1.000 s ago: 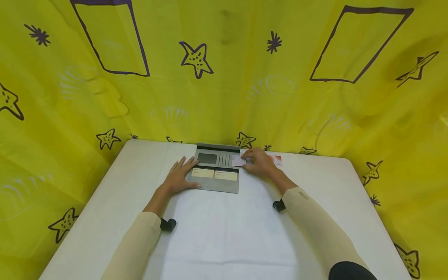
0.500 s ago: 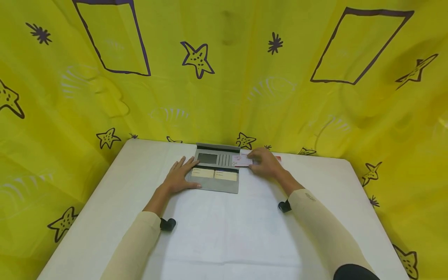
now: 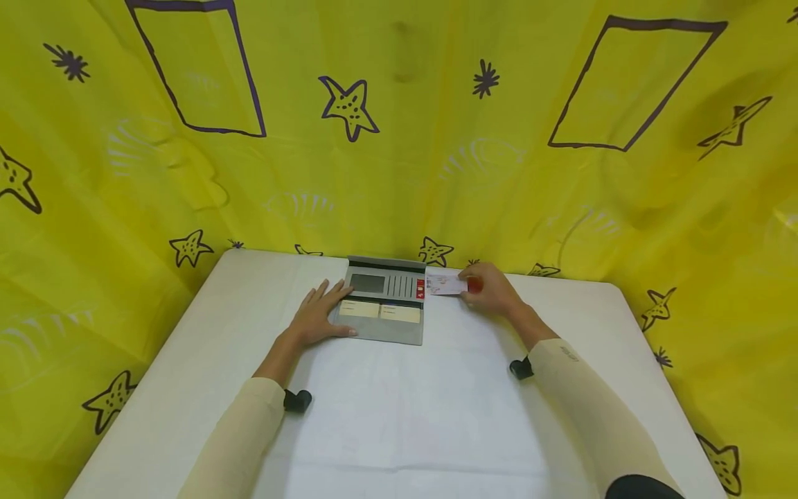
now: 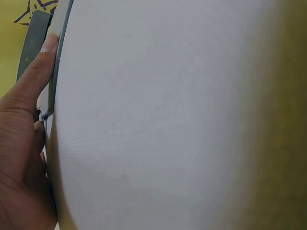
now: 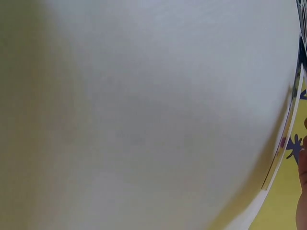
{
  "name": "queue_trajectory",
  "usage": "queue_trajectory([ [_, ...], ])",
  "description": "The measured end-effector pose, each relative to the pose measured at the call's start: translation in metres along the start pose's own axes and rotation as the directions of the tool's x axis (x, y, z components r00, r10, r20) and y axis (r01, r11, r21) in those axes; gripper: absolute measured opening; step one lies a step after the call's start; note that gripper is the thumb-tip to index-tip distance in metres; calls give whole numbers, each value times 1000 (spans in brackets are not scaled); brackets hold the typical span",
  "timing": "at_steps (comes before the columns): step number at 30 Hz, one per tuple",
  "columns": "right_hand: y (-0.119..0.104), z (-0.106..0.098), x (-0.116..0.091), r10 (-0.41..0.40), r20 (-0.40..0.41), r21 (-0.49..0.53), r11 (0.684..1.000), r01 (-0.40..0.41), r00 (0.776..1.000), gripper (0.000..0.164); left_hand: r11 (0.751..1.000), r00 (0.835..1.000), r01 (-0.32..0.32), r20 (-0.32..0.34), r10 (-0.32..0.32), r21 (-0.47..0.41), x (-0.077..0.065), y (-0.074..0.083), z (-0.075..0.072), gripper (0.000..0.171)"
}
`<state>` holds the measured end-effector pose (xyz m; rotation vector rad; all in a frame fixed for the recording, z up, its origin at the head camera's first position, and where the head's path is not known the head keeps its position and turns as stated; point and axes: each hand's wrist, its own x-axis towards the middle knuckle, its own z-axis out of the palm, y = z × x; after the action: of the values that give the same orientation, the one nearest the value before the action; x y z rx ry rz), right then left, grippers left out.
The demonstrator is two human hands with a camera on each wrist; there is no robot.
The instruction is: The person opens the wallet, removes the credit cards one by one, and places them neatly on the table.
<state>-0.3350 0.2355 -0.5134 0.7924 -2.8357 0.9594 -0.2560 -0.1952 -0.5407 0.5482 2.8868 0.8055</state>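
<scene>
A grey bifold wallet (image 3: pixel 380 333) lies unfolded near the table's far edge, with card slots and a dark window in its upper half. Two cream cards (image 3: pixel 400 314) show in the lower half. My left hand (image 3: pixel 314 319) rests with spread fingers on the wallet's left side; in the left wrist view its thumb (image 4: pixel 41 64) lies along the wallet's edge. Just right of the wallet, my right hand (image 3: pixel 492 291) pinches a pale printed card (image 3: pixel 445 284) between thumb and fingers. A red strip (image 3: pixel 420 288) shows at the wallet's right edge.
A white cloth covers the table (image 3: pixel 399 416). Behind it hangs a yellow curtain (image 3: pixel 399 173) with starfish drawings, close to the far edge. A bit of red (image 3: pixel 475 285) shows by my right fingers. Dark wrist cameras (image 3: pixel 298 401) sit at both cuffs.
My right hand has drawn the pale card to the right, off the wallet's upper half, uncovering the red strip there. My left hand has stayed in place on the wallet.
</scene>
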Motion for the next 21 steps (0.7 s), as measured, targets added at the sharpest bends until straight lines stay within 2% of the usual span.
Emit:
queue_trajectory([
  [10, 11, -11, -10, 40, -4, 1, 999, -40, 999, 34, 1000, 1000, -3, 4, 3, -3, 0, 2, 0, 102],
  [17, 16, -17, -14, 13, -31, 15, 1000, -12, 999, 34, 1000, 1000, -5, -3, 5, 1, 0, 1, 0, 102],
  [21, 17, -21, -18, 44, -21, 2, 999, -44, 999, 34, 1000, 1000, -6, -2, 6, -1, 0, 1, 0, 102],
])
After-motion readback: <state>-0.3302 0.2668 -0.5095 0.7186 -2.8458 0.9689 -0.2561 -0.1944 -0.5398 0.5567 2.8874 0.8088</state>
